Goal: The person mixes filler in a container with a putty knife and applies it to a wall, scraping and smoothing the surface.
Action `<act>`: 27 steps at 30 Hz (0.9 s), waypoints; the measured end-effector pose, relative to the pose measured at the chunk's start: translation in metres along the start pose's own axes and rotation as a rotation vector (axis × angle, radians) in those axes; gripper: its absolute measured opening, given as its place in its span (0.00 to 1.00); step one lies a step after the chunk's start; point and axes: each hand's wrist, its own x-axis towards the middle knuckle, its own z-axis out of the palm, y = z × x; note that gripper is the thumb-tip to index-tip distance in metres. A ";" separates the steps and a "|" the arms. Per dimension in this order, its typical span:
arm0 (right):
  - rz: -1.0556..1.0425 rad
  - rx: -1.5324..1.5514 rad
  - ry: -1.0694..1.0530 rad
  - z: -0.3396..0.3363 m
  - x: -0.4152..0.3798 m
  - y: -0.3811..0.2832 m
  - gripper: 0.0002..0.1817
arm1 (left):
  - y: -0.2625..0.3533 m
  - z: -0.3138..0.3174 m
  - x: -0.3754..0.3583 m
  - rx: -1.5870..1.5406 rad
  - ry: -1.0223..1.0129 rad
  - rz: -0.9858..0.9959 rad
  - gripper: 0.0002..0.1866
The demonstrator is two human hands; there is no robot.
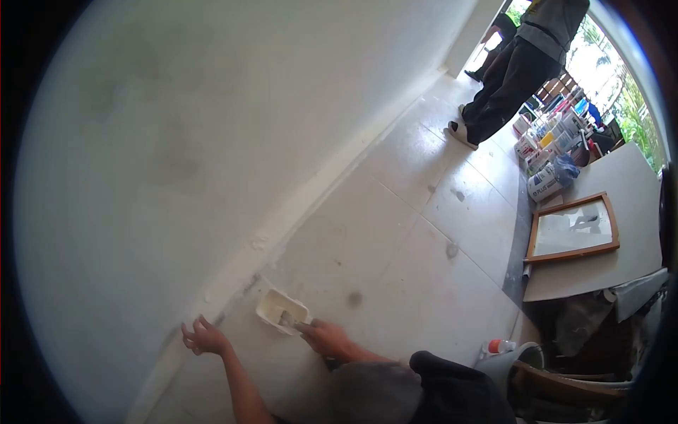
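My right hand [326, 339] is closed around the handle of a short brush-like tool [287, 319]. The tool's head dips into a cream-white rectangular tub [265, 309] that sits on the floor close to the wall. Left of the tub, my left hand [204, 336] is raised at the foot of the wall [169, 212], its bent fingers apart and nothing in them. Pale, rough patches run along the wall's base strip [258, 243] just beyond the tub.
Light tiles with dark stains cover the floor [381, 240]. Farther off stands a person [519, 78], with another person partly visible behind. Paint buckets [547, 182], a wood-framed pane [573, 227] and a large white panel [639, 184] line the right. A bottle with a red label [500, 346] stands nearer.
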 end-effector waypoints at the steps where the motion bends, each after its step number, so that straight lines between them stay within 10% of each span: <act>1: 0.014 -0.009 -0.012 0.001 -0.001 -0.001 0.18 | -0.006 -0.010 0.002 -0.007 0.023 -0.002 0.10; 11: -0.005 -0.101 -0.013 0.013 0.000 0.024 0.11 | -0.034 -0.045 0.042 -0.223 -0.087 0.703 0.12; 27: 0.092 -0.125 -0.054 -0.012 -0.002 -0.001 0.16 | -0.039 -0.080 0.082 -0.289 -0.404 0.868 0.09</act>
